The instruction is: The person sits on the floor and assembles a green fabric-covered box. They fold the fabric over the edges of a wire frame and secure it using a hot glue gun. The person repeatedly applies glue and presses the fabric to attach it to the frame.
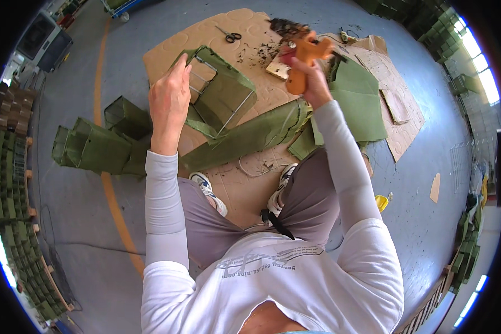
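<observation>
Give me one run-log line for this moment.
left hand: at edge of wire-framed green fabric box | right hand: gripping orange handheld tool | nearby: scissors on cardboard

Lettering on white T-shirt.
Grey print across chest: small text lines, larger overlapping script, upside down in this view.

Both hands forward, right curled
</observation>
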Demonstrator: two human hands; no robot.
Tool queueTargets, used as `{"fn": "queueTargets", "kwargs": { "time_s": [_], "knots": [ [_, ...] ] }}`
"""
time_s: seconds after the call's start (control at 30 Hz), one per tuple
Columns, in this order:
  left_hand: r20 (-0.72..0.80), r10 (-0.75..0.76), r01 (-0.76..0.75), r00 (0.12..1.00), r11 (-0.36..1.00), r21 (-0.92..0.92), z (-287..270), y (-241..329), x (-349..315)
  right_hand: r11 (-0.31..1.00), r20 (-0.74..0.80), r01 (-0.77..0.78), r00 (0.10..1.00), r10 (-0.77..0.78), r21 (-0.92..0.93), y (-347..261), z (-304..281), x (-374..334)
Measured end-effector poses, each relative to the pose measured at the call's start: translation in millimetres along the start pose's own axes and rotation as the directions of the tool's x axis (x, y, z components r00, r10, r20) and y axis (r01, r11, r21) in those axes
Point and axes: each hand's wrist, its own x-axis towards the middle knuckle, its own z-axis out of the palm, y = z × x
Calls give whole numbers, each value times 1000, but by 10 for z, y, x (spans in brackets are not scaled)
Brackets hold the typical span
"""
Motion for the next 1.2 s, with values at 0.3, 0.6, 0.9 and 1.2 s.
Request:
{"fn": "queueTargets", "kwargs": {
  "time_s": [0.3,0.6,0.9,1.2],
  "knots": [
    [89,-151,157,984,986,-58,-311,28,-59,976,549,-78,834,-48,205,-70,-115,-1496],
    [5,-110,110,994,990,-83,-315,99,-345,864,388,-359,784,485,-353,-80,387,-2039],
    [-28,-165,163,986,984,-69,-363,27,-554,838,384,-310,780,495,-449,233,521,-2336],
    [-43,-193,192,980,981,-27,-403,29,-731,874,481,16,840,252,-485,432,633,-2366]
  ]
}}
